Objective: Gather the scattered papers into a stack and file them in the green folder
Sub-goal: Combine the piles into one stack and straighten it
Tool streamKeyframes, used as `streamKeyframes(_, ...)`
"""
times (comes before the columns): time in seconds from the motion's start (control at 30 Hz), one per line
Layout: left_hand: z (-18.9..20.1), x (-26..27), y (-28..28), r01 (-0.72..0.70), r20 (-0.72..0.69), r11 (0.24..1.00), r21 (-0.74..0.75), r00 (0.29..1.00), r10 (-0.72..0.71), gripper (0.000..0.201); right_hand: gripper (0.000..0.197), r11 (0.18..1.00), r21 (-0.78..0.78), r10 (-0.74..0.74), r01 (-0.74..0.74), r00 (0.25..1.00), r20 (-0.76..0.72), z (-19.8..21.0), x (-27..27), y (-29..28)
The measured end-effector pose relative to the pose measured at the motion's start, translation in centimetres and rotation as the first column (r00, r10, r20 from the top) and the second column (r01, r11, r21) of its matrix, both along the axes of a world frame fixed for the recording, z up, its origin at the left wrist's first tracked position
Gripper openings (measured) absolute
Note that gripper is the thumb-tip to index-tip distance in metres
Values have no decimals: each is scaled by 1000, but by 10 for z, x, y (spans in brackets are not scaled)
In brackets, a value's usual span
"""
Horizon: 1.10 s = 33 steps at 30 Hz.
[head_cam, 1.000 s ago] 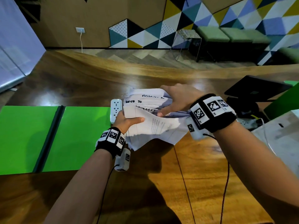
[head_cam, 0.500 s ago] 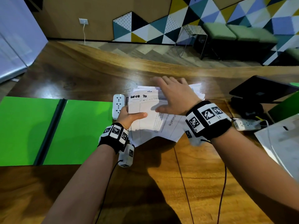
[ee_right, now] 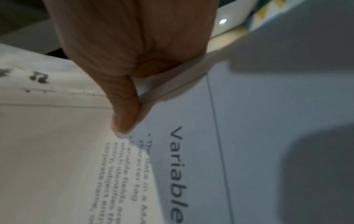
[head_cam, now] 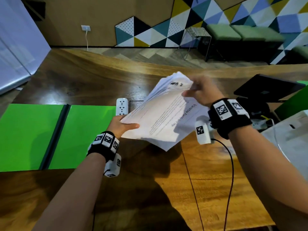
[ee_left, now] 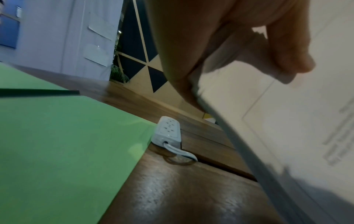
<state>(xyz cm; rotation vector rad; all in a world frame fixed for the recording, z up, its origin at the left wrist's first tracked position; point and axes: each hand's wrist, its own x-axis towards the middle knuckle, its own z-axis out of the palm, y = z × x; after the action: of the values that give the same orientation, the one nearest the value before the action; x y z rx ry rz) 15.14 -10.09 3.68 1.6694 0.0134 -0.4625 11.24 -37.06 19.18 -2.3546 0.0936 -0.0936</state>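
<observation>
A stack of white printed papers point(head_cam: 165, 112) is lifted off the wooden table, tilted with its far end up. My left hand point(head_cam: 124, 125) grips the stack's near left corner, thumb on top; the left wrist view shows that thumb on the paper stack point(ee_left: 287, 121). My right hand point(head_cam: 198, 92) pinches the far right edge, its thumb pressing the top sheet of the paper stack point(ee_right: 191, 166) in the right wrist view. The green folder point(head_cam: 55, 135) lies open and flat on the table to the left, and the folder point(ee_left: 67, 136) fills the left of the left wrist view.
A white power strip point(head_cam: 122, 106) lies between the folder and the papers; the same power strip point(ee_left: 168, 131) trails a cable. A black device point(head_cam: 266, 88), another green item point(head_cam: 293, 105) and a white sheet point(head_cam: 290, 142) crowd the table's right side. Black cables point(head_cam: 228, 172) hang from my wrists.
The papers lay on the table under my flat right hand; now both hands have lifted the stack off the table and tilted it, the right hand pinching its far edge.
</observation>
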Motion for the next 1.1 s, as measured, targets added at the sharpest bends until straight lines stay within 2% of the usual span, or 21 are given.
streamKeyframes(0.07, 2, -3, 9, -24, -10, 999, -26, 1000, 24, 27, 39, 966, 246, -79, 85, 996, -35, -11, -10, -14)
streamKeyframes(0.17, 3, -9, 13, -146, -133, 957, -250, 984, 115, 26, 43, 891, 414, -180, 186, 982, -54, -33, -27, -26)
streamKeyframes(0.23, 0, -19, 10, -191, -235, 918, -348, 965, 112, 24, 42, 817, 523, -234, 243, 969, -84, -53, -36, -34)
streamKeyframes(0.27, -3, -24, 7, -184, -271, 909, -374, 959, 83, 27, 42, 777, 565, -264, 278, 958, -108, -63, -39, -38)
streamKeyframes(0.33, -12, -35, 1, -117, -250, 944, -308, 967, 38, 55, 38, 699, 636, -301, 328, 941, -154, -83, -47, -43)
streamKeyframes(0.4, -14, -43, -4, -80, -169, 977, -196, 984, 46, 63, 36, 661, 655, -340, 366, 924, -173, -101, -54, -42)
streamKeyframes(0.57, -11, -48, -10, -160, 59, 980, 117, 986, 154, 41, 31, 632, 635, -413, 444, 887, -208, -132, -68, -26)
streamKeyframes(0.63, -8, -52, -13, -230, 139, 958, 172, 968, 208, 37, 34, 611, 643, -438, 462, 874, -212, -140, -73, -17)
streamKeyframes(0.73, -4, -59, -17, -334, 158, 938, 88, 935, 318, 35, 37, 522, 727, -497, 447, 852, -166, -146, -78, -6)
streamKeyframes(0.83, -3, -68, -14, -350, 120, 937, -2, 930, 347, 40, 38, 472, 771, -518, 427, 842, -149, -151, -86, -3)
streamKeyframes(0.87, -5, -70, -11, -337, 103, 941, -34, 935, 338, 43, 44, 455, 779, -510, 432, 843, -170, -154, -91, -3)
streamKeyframes(0.93, -12, -69, -4, -299, 102, 950, -88, 946, 307, 48, 58, 458, 770, -500, 445, 845, -191, -156, -98, -1)
streamKeyframes(1.0, -18, -64, 0, -276, 113, 957, -91, 952, 285, 53, 66, 503, 742, -503, 442, 849, -164, -153, -98, -1)
streamKeyframes(1.1, -20, -53, 1, -264, 73, 956, -125, 959, 274, 44, 74, 485, 772, -532, 411, 839, -113, -144, -90, -2)
